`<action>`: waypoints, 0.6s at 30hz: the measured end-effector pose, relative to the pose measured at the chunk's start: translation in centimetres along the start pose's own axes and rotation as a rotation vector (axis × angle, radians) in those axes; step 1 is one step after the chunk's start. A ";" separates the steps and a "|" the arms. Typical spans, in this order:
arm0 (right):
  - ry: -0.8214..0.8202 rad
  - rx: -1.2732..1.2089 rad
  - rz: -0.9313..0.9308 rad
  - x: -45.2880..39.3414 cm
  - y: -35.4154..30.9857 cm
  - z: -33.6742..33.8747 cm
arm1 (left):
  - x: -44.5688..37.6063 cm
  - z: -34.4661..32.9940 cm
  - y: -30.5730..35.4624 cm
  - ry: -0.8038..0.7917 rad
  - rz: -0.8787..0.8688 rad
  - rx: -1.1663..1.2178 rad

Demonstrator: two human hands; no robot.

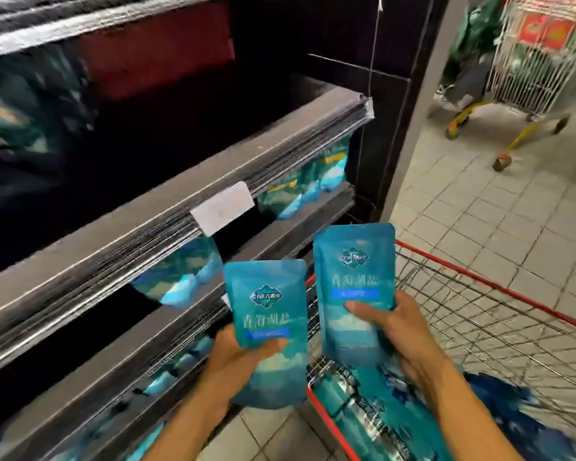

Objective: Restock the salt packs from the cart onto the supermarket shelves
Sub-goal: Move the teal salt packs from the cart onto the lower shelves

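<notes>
Hands occupy the lower centre of the frame, each grasping one teal salt pack. The left hand (243, 357) grips the left salt pack (268, 314) by its lower part, thumb laid across the printed front. The right hand (403, 337) grips the right salt pack (354, 287) at its lower right edge, thumb pressed over the front face. Both packs stand upright, long axis running vertically in the frame, top edge up, printed face toward the camera. The right pack sits higher in the frame than the left; the two are near each other but apart.

Behind and below the hands, at lower right, stands the shopping cart (479, 281), wire-sided with a red rim. More salt packs (363, 410) lie in its basket at lower centre, blurred, so their number cannot be told.

Supermarket shelves (130, 234) run diagonally from lower left toward upper centre, with dark metal front rails. A white price tag (223, 207) is fixed to the rail of the middle shelf. Teal stocked packs (180, 277) show beneath that rail, and further ones at centre right and lower left, blurred.

At upper right, on the tiled floor (479, 201), a second cart (532, 61) holds red and green goods, indistinct.
</notes>
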State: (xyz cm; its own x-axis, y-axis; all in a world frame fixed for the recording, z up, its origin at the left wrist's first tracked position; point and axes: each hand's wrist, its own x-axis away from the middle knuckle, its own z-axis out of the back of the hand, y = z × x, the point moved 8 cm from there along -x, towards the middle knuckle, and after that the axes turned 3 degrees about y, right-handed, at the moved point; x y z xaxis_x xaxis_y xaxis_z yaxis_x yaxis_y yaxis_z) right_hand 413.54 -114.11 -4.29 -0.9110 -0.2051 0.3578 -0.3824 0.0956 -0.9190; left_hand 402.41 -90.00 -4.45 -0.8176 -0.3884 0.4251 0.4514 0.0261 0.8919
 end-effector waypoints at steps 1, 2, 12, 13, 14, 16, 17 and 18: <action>-0.020 0.015 0.010 -0.9 -0.5 -1.7 | 0.5 2.0 -0.5 0.034 -0.002 0.019; -0.039 0.029 0.019 -1.9 -0.9 -3.7 | 1.0 4.2 -1.2 0.077 -0.011 0.045; -0.086 0.076 0.135 -10.5 -2.1 -16.0 | 2.7 22.4 -4.1 0.442 -0.051 0.144; -0.074 0.064 0.139 -11.2 -2.1 -16.6 | 2.3 23.2 -3.8 0.458 -0.042 0.137; -0.057 0.059 0.145 -11.9 -2.1 -17.2 | 1.7 24.0 -4.1 0.473 -0.021 0.134; -0.022 0.068 0.169 -13.0 -2.3 -18.2 | 0.0 25.4 -4.8 0.514 0.041 0.113; -0.007 0.088 0.185 -13.5 -2.3 -18.8 | -0.8 25.7 -5.0 0.519 0.073 0.140; 0.006 0.123 0.210 -14.0 -2.4 -19.4 | -1.6 25.8 -5.2 0.517 0.086 0.190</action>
State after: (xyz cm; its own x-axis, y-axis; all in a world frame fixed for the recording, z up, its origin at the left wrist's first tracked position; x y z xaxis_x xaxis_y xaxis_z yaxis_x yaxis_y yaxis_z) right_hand 424.21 -92.60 -3.93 -0.9696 -0.1873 0.1575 -0.1633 0.0157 -0.9865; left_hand 392.20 -65.74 -5.78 -0.4770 -0.7780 0.4089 0.3972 0.2242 0.8899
